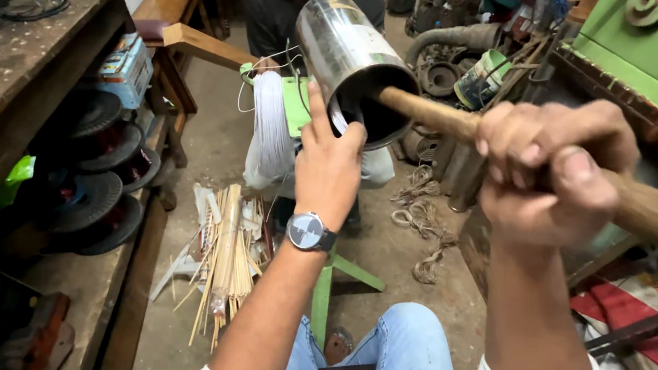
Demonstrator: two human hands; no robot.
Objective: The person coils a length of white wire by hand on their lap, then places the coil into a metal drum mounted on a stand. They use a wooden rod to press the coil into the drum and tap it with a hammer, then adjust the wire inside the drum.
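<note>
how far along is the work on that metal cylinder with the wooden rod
Done: the wooden rod is already inside the metal cylinder. In hand: the left hand steadies the cylinder's rim while the right hand grips the rod. Left: white wire hangs outside; how much remains cannot be told.

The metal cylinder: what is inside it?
A wooden rod, gripped by the right hand, enters the metal cylinder at its open end. The left hand steadies the rim. Deeper inside is dark, unseen.

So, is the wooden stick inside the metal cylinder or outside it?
Inside. The wooden stick, gripped by the right hand, passes into the open mouth of the metal cylinder, which the left hand steadies. How deep it goes is hidden.
</note>
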